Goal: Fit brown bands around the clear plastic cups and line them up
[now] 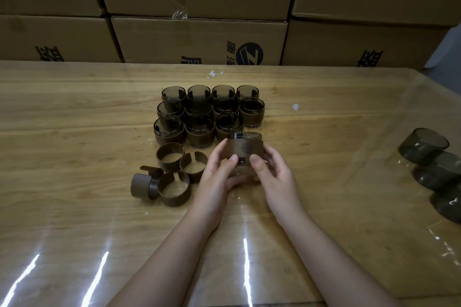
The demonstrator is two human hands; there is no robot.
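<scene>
Both hands hold one clear cup with a brown band wrapped round it, just above the table. My left hand grips its left side, thumb on the band's front. My right hand grips the right side, thumb beside the band's clasp. Behind it, several banded cups stand in rows. Several loose brown bands lie to the left of my left hand.
The wooden table has a glossy clear cover. A stack of bare smoky cups lies on its side at the right edge. Cardboard boxes form a wall along the table's far edge.
</scene>
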